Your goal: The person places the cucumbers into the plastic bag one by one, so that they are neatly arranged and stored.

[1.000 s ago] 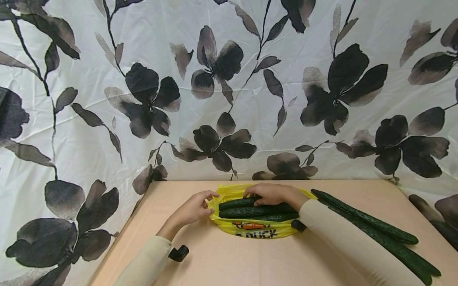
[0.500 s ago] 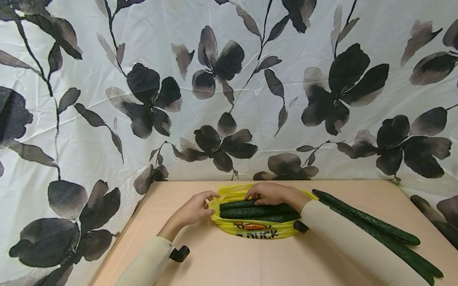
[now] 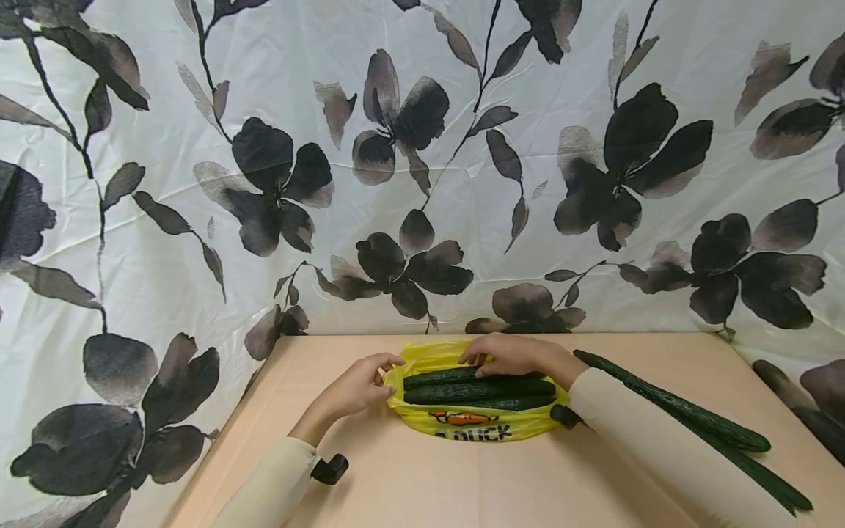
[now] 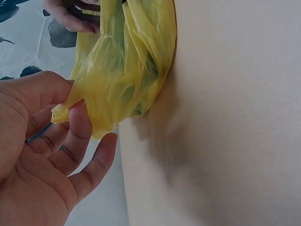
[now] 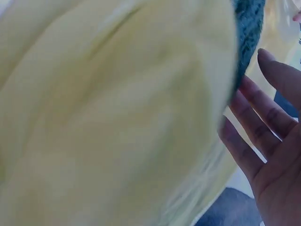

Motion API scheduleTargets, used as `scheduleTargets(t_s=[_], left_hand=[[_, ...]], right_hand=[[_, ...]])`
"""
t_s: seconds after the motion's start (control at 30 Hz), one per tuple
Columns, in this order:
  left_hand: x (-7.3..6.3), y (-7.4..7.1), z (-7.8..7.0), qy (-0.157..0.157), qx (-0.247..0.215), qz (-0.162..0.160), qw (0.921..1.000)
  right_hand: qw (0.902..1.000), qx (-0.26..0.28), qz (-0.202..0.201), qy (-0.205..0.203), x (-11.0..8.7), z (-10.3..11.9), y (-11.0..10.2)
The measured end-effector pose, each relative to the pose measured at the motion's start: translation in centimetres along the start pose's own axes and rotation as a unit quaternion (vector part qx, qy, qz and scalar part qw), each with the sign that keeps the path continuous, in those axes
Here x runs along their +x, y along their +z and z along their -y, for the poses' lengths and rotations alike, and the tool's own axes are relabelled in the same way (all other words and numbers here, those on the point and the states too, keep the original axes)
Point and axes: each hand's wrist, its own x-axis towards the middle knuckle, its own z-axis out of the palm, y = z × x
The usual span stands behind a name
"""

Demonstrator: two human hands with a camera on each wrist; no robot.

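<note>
A yellow plastic bag (image 3: 422,423) with printed lettering lies on its side on the table, its mouth spread. Several long dark green cucumbers (image 3: 455,394) show inside it. My left hand (image 3: 353,385) is at the bag's left end; in the left wrist view its thumb and fingers pinch a gathered corner of the bag (image 4: 122,61). Over the back right part of the bag is my right hand (image 3: 515,355). In the right wrist view its fingers are loosely extended beside a cucumber (image 5: 247,35), gripping nothing; whether the fingertips touch it is unclear.
At the right, more cucumbers (image 3: 713,425) lie slantwise on the table (image 3: 396,488), partly hidden by the right sleeve (image 3: 634,425). A floral cloth (image 3: 488,169) hangs behind the table's back edge.
My right hand has loosened from the cucumbers in the bag and shifted slightly right and up. The left hand and bag have stayed in place.
</note>
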Motion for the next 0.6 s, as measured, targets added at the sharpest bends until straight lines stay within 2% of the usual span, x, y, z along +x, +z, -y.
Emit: scheduleTargets(t_s=[0.33,0.6], left_hand=[[0.0,-0.1,-0.3,0.001,0.002,0.003,1.0000],[-0.2,0.0,-0.3,0.002,0.000,0.003,1.0000]], right_hand=[[0.9997,0.001,-0.014,-0.018,-2.8,-0.2,-1.2],[0.9990,0.027,-0.024,-0.025,-5.2,-0.3,-1.9]])
